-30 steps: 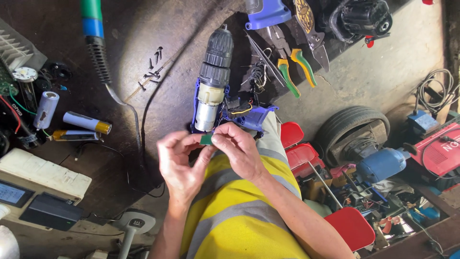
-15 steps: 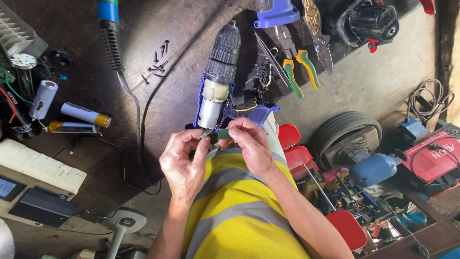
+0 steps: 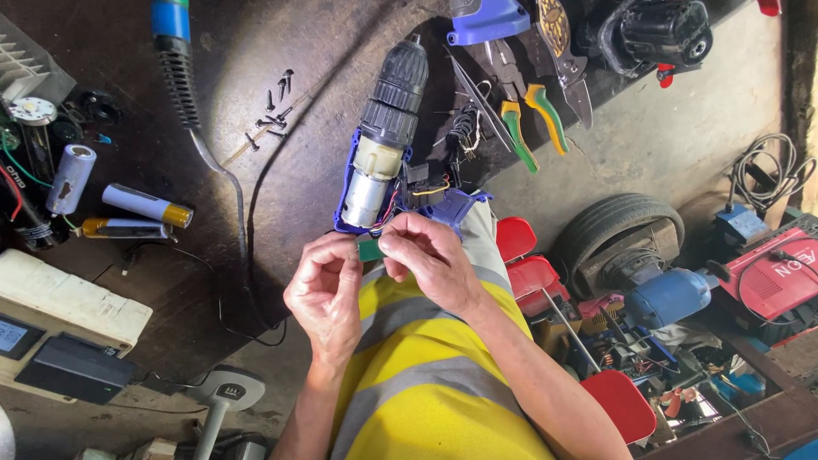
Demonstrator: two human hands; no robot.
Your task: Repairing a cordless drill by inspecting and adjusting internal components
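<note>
An opened cordless drill (image 3: 381, 140) lies on the dark round table (image 3: 290, 196), its grey chuck pointing away, the silver motor and red and yellow wires bared in a blue half-shell. At the drill's near end both hands pinch a small green part (image 3: 370, 250). My left hand (image 3: 328, 294) grips it from the left with thumb and fingers. My right hand (image 3: 433, 260) holds it from the right, fingertips close to the wires. My yellow vest with grey stripes fills the lower middle.
Loose black screws (image 3: 274, 112) lie left of the chuck. A soldering iron (image 3: 176, 55) with its cable, cylindrical battery cells (image 3: 128, 209), green-yellow pliers (image 3: 532, 119) and a blue shell half (image 3: 486, 19) lie about. A wheel (image 3: 626, 230), red parts and tools crowd the floor to the right.
The view has shifted slightly, so the drill sits a little lower and to the right. Both hands stay on the small green part at the drill's near end, fingers slightly rearranged.
</note>
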